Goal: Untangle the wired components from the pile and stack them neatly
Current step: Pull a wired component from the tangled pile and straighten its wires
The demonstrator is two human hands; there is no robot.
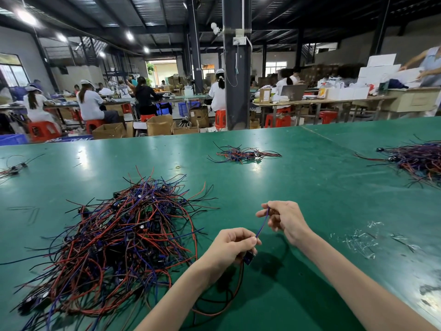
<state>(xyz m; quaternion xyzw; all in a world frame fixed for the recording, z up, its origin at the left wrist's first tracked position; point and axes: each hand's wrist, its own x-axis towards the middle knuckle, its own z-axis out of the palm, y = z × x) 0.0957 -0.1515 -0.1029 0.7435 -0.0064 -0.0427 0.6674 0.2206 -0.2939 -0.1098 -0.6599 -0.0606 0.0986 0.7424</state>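
Observation:
A big tangled pile of red, blue and black wired components lies on the green table to my left. My left hand grips one small component board just right of the pile, its red and black wires looping down beneath my wrist. From that hand a blue wire runs up to my right hand, which pinches its far end between thumb and fingers. Both hands hover slightly above the table.
A smaller heap of wired parts lies mid-table farther back, another large heap at the right edge, and a few parts at far left. Clear plastic scraps litter the right. Seated workers fill the benches beyond.

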